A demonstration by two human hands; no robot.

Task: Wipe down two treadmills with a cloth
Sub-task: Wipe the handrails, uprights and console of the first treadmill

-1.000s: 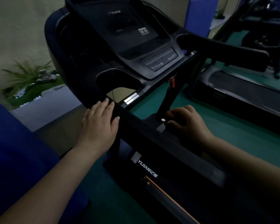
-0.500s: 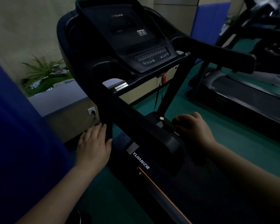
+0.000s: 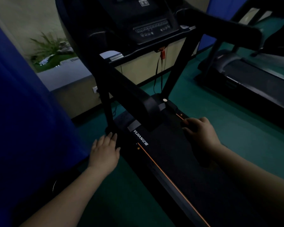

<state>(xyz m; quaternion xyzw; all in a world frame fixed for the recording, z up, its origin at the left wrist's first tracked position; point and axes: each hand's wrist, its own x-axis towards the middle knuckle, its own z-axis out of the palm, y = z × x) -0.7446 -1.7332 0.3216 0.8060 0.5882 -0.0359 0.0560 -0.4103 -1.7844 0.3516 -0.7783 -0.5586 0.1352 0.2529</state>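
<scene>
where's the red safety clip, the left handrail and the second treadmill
safety clip [image 3: 162,52], head view, on its red body under the console
left handrail [image 3: 134,94], head view, on its padded top
second treadmill [image 3: 256,74], head view, on its belt

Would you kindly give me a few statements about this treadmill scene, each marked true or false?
1. The left hand lies with straight fingers on the left side rail of the near treadmill. True.
2. The right hand grips the upper handlebar. False: it is down at the deck's right edge, fingers curled over something dark; whether that is the cloth cannot be told.
3. A red safety clip hangs below the console. True.
4. The floor is bare wood. False: it is green.
5. A second treadmill stands to the right. True.
</scene>
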